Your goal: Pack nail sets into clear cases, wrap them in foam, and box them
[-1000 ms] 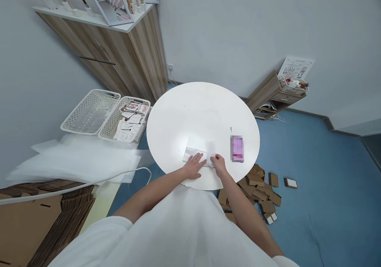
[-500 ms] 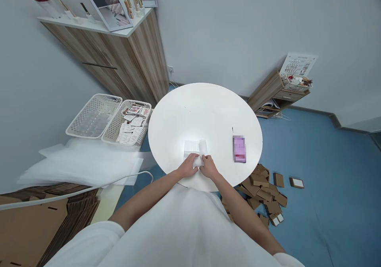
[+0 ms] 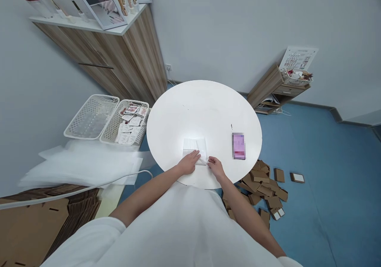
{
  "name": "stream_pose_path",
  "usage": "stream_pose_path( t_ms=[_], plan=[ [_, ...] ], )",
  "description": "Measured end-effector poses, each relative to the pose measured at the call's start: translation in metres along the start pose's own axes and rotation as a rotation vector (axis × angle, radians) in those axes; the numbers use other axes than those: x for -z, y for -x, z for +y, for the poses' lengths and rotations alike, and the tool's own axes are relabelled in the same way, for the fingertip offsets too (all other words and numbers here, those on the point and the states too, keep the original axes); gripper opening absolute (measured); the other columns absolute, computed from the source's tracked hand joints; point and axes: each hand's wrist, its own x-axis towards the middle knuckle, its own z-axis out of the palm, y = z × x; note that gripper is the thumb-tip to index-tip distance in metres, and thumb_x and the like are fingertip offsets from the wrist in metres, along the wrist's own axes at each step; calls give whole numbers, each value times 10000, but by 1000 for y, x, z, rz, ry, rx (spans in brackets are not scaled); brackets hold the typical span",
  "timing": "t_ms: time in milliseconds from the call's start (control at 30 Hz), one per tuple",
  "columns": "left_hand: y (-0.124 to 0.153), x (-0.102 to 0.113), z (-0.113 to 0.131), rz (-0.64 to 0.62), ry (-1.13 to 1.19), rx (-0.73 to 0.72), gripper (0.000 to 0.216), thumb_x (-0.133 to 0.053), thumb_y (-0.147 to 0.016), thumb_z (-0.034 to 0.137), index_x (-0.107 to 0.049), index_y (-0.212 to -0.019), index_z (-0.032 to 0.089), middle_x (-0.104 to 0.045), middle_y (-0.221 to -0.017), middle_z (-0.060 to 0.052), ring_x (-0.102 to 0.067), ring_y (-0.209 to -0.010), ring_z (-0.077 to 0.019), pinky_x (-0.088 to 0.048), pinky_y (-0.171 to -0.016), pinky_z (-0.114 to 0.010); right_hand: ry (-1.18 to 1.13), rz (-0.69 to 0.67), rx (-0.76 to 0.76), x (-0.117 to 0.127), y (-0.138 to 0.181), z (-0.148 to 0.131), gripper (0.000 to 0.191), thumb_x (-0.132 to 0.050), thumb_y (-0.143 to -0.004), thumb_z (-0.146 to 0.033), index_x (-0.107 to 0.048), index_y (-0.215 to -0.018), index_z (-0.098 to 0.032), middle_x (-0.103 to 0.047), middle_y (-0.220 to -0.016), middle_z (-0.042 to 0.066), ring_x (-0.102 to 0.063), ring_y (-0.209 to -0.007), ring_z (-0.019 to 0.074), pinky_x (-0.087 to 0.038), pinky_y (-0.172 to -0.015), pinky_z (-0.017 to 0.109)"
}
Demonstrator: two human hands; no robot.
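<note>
A folded white wrapping sheet (image 3: 201, 144) lies as a flat, squarish packet near the front edge of the round white table (image 3: 202, 100). It looks thin and slightly see-through, with slanting creases on its right half; whatever is inside cannot be made out. My left hand (image 3: 189, 163) rests flat across the packet's lower left part, fingers stretched toward its middle. At the lower right corner, my right hand (image 3: 216, 167) has its thumb and fingertips closed on the sheet's edge.
A phone-shaped item, blurred purple (image 3: 239, 146), lies on the table's right. Left of the table are white baskets (image 3: 89, 116), one holding printed cards (image 3: 130, 128), above a stack of white sheets (image 3: 80, 163) and flat cardboard (image 3: 32, 231). Small brown boxes (image 3: 262, 183) are heaped on the floor.
The sheet's raised right flap now lies flat across the packet. My left hand has flattened onto it, and my right hand has moved right to the lower right corner.
</note>
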Motion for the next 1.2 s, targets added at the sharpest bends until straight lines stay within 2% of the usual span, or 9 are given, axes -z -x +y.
stream_pose_path(
  t_ms=[100,267,400,533,733,833,933,1100,1200],
  plan=[
    [1,-2,-2,28,111,24,680,-463,-680,116,-266,-1330,97,-216,-1427,-144,-175,-1316,-252,-220,-1057,-368,130,-18,136,-9,9,3,437,-453,-690,-186,-516,-1121,-164,-577,-1033,77,-572,-864,160,-464,-789,310],
    [1,-1,-3,70,245,-12,781,-491,-640,86,-216,-1366,174,-193,-1441,-111,-165,-1320,-271,-247,-1043,-390,651,10,474,-18,21,5,516,-374,-772,-133,-372,-1284,-190,-454,-1202,126,-453,-1061,233,-409,-862,380],
    [3,-2,-3,54,256,-86,807,-505,-594,36,-277,-1344,225,-126,-1462,-80,-107,-1328,-300,-213,-1046,-435,931,26,546,-20,25,12,584,-331,-778,-76,-280,-1345,-208,-439,-1240,145,-447,-1047,265,-392,-842,409],
    [8,-7,-7,57,241,-95,780,-487,-576,-7,-330,-1315,192,-91,-1464,-104,-86,-1331,-294,-184,-1055,-449,960,6,589,-16,22,13,584,-347,-782,-84,-274,-1351,-193,-430,-1258,149,-425,-1096,272,-385,-866,427],
    [8,-6,-12,55,274,-134,761,-502,-567,13,-350,-1294,179,-99,-1462,-113,-80,-1334,-290,-180,-1061,-453,801,-103,736,-4,5,2,366,-349,-847,-180,-488,-1185,-189,-374,-1344,101,-303,-1256,223,-314,-995,424],
    [11,-7,-10,86,271,-123,728,-521,-579,45,-362,-1277,176,-91,-1462,-113,-65,-1336,-289,-176,-1064,-446,768,-168,720,-7,-1,-3,293,-387,-845,-216,-542,-1093,-197,-382,-1350,78,-288,-1275,211,-311,-1006,419],
    [23,-14,-8,185,267,7,643,-520,-644,110,-361,-1262,190,-99,-1460,-101,-47,-1340,-276,-163,-1062,-465,744,-139,674,-13,-2,-5,252,-429,-819,-208,-563,-1031,-191,-404,-1338,83,-299,-1272,221,-317,-998,427],
    [43,-33,-11,472,382,557,594,-494,-752,253,-261,-1293,177,-154,-1426,-138,-96,-1330,-288,-183,-1050,-480,786,-53,611,-23,2,-7,213,-469,-780,-200,-575,-965,-194,-418,-1329,80,-275,-1277,279,-304,-966,485],
    [41,-39,-12,482,543,784,614,-479,-782,313,-182,-1307,203,-262,-1367,-147,-246,-1285,-277,-282,-1008,-451,776,-45,571,-25,2,-9,213,-460,-778,-187,-566,-962,-196,-402,-1340,89,-351,-1230,265,-309,-957,479]
  ],
)
